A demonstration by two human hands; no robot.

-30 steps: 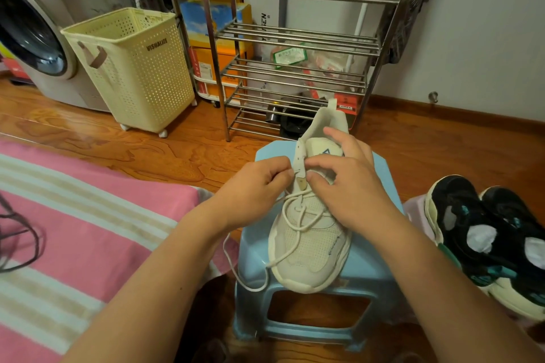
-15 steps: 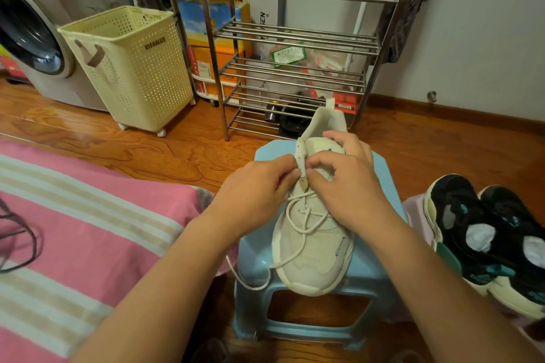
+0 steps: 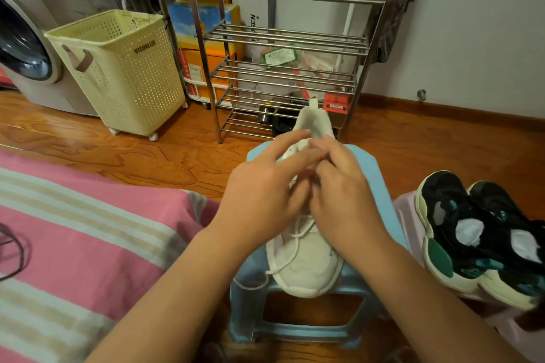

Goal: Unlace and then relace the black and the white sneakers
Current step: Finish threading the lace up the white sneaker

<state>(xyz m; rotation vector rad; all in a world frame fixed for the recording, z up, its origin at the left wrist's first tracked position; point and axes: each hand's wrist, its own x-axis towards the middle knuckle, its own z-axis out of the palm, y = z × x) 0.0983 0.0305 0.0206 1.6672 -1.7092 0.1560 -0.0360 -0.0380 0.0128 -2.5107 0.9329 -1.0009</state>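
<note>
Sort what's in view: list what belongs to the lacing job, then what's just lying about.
Job:
cream-white mesh sneaker
its white lace
pair of black sneakers
left hand
right hand
pale blue plastic stool

Lying about:
cream perforated laundry basket
steel shoe rack
pink striped cloth

A shiny metal rack (image 3: 283, 38) of thin bars stands on a glossy, grained wood floor (image 3: 147, 153). A matt perforated plastic basket (image 3: 124, 68) sits beside it. The white sneaker (image 3: 306, 262) has mesh cloth; its stool (image 3: 295, 330) is smooth plastic. Striped cloth (image 3: 73, 244) looks soft.
</note>
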